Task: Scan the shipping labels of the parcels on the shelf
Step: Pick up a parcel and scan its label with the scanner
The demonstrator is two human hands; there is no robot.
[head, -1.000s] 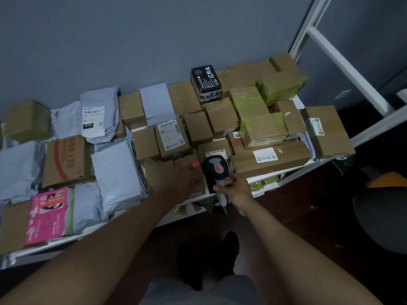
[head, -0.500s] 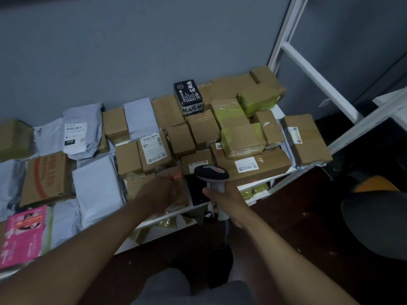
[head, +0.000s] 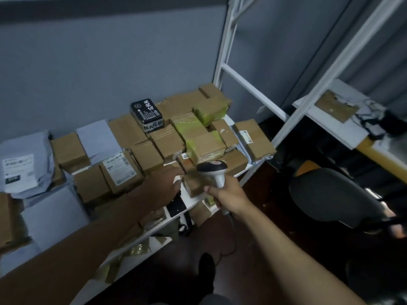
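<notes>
Many parcels lie on the white shelf [head: 192, 201]: brown cardboard boxes, grey mailers and boxes wrapped in yellow-green tape [head: 203, 146]. My left hand [head: 164, 183] reaches across the front row, fingers on the left side of a small cardboard box [head: 195, 186] that sits tilted and blurred at the shelf's front edge. My right hand [head: 231, 195] grips the handle of a white barcode scanner [head: 212, 168], whose dark head hovers just above that small box. Printed labels show on a brown box [head: 119, 167] and a grey mailer [head: 18, 168].
A black box with white characters [head: 146, 114] stands at the back. A labelled brown box [head: 253, 139] lies at the shelf's right end by the white frame post [head: 222, 51]. A second shelf [head: 343, 128] and a dark chair [head: 330, 194] are on the right. More packets lie on the lower shelf.
The view has swung right and up. My left hand has moved to the small box at the front edge, and the scanner's head has come over that box.
</notes>
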